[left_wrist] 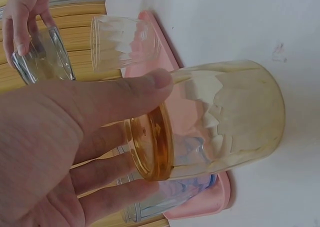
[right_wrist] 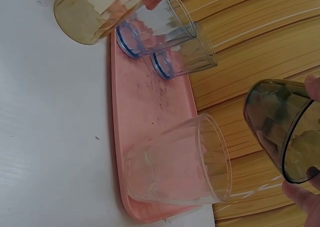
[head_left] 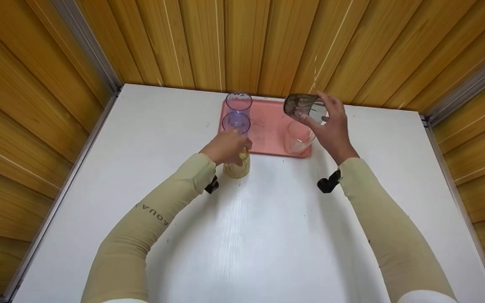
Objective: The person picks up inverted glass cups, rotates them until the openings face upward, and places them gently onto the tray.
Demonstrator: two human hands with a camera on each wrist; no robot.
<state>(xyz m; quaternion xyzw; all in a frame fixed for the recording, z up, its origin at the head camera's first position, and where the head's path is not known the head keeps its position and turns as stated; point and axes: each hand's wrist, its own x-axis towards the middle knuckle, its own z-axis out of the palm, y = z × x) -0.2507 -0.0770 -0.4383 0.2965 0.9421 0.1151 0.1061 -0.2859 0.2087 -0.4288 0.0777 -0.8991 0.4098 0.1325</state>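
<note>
My left hand grips a yellow see-through cup round its thick amber base, with the thumb on one side and the fingers on the other. This cup is upside down, its mouth toward the white table just in front of the pink tray. My right hand holds a dark grey see-through cup, tilted on its side above the tray's right end. Below it, a clear cup stands upright at the tray's front right corner.
Two bluish see-through cups, a rear one and a front one, stand upright along the tray's left side. Wood-patterned wall panels rise right behind the table. Black wrist cameras hang below the sleeves.
</note>
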